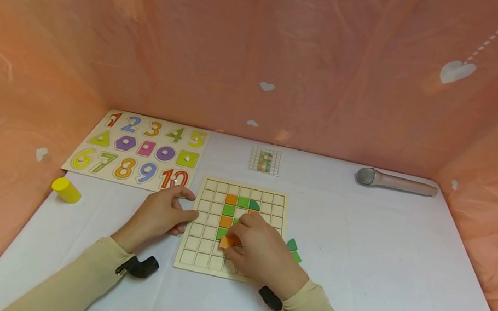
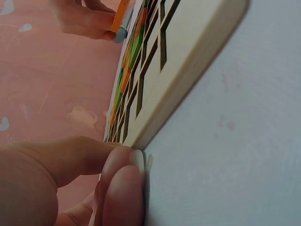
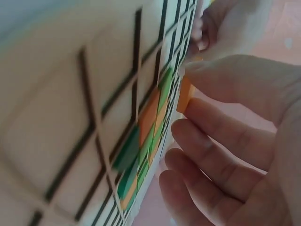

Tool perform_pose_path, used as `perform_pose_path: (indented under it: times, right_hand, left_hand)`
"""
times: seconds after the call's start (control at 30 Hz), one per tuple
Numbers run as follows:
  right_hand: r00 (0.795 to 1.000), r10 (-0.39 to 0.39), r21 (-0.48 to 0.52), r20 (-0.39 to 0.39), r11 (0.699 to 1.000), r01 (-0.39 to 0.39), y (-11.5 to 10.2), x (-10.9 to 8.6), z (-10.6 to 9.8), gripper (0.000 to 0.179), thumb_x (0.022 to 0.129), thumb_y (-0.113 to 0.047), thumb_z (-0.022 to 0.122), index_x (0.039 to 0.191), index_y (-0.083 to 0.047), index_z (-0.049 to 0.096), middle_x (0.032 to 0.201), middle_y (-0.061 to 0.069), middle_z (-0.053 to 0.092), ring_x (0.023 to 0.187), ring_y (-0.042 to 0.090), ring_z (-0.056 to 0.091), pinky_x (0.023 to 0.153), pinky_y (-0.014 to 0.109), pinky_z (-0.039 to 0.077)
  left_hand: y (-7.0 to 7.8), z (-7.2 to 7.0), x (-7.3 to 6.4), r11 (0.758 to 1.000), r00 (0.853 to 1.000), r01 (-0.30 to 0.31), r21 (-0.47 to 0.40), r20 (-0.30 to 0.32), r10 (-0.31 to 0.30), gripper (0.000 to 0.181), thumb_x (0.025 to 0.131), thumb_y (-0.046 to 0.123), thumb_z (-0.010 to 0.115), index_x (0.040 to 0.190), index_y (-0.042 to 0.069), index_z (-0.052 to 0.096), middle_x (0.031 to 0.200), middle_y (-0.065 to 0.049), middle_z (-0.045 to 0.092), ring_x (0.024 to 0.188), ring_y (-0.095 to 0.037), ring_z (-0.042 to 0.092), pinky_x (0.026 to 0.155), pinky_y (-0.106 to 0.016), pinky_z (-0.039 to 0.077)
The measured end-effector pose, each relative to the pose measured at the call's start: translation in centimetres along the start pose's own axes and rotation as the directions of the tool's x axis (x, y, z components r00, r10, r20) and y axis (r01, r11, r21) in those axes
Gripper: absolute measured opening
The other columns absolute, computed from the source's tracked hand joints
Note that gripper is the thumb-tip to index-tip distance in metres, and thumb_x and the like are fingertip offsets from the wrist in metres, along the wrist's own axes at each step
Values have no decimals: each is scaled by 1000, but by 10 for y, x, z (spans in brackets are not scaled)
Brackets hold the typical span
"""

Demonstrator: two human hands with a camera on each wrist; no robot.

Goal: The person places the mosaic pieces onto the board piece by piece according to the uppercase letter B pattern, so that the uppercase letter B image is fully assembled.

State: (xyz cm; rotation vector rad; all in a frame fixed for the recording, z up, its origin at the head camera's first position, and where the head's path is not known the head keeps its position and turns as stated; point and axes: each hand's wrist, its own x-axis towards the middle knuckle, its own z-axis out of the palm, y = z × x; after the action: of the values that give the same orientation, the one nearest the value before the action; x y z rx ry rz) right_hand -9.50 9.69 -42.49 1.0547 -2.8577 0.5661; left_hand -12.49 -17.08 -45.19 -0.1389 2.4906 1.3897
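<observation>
Orange tile point(image 1: 226, 242) pinched between thumb and forefinger of the right hand point(image 1: 263, 247), above the lower middle of the wooden grid board point(image 1: 205, 206); right wrist view has its other three fingers loosely bent, apart from the tile. Cannot tell whether the tile touches the board. Orange and green tiles point(image 1: 229, 210) sit in cells under and beyond that hand; several part-covered by it, number uncertain. Board's near right corner hidden behind the same hand; left wrist view cuts the board off at the top, its far squares too foreshortened to count. Left hand point(image 1: 164, 210) at the board's left edge, thumb and forefinger moderately apart in the head view, fingertips against the rim; no firm grip made out. Two loose green pieces point(image 1: 294, 249) just right of the board, partly behind the right hand. Small pattern card point(image 1: 265, 160) beyond the far edge, fine detail unreadable. Number board point(image 1: 107, 176) close on the left, yellow cylinder point(image 1: 66, 190) near its front corner. Broad stretch of white tabletop point(image 1: 384, 268) rightward, microphone point(image 1: 396, 182) near the back edge. Both sleeves run out of frame below.
</observation>
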Motion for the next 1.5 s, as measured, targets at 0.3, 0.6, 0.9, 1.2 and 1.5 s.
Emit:
perform_pose_path:
  times: [0.3,0.6,0.9,1.2,1.5]
  right_hand:
    - [997,-77,-66,-14,995,76,-8,3,11,10,88,-16,86,95,-15,80,92,-6,66,88,12,56,75,23,55]
    - [998,-58,-76,2,995,58,-9,0,13,10,89,-19,85,98,-16,81,95,-5,69,89,13,57,81,26,55]
    - [998,-59,-85,-6,995,58,-9,0,12,8,89,-20,85,95,-16,81,92,-6,67,89,13,56,81,27,54]
    - [998,-69,-105,4,992,69,-13,1,10,7,90,-21,84,95,-16,82,91,-6,67,88,14,55,81,26,54]
    - [1000,-30,-15,6,999,30,-5,-1,3,7,92,-20,82,97,-16,82,93,-6,67,90,12,57,77,26,54]
  left_hand:
    - [1,0,-1,1000,1000,4,1,5,-4,40,95,25,82,129,12,65,74,-7,66,58,-17,68,59,-29,58]
    - [6,0,0,1000,1000,-14,11,10,13,42,95,25,83,130,10,66,74,-6,67,58,-15,69,59,-29,59]
    - [7,0,0,1000,1000,-12,11,9,11,42,95,24,83,131,11,66,75,-6,66,58,-15,69,59,-29,60]
    - [5,-2,-2,1000,1000,-12,-3,5,12,42,95,24,83,130,10,65,74,-6,66,58,-15,68,59,-29,60]
    - [2,-2,-2,1000,1000,-15,-4,-2,15,42,95,25,83,130,10,65,74,-5,66,58,-15,69,59,-29,60]
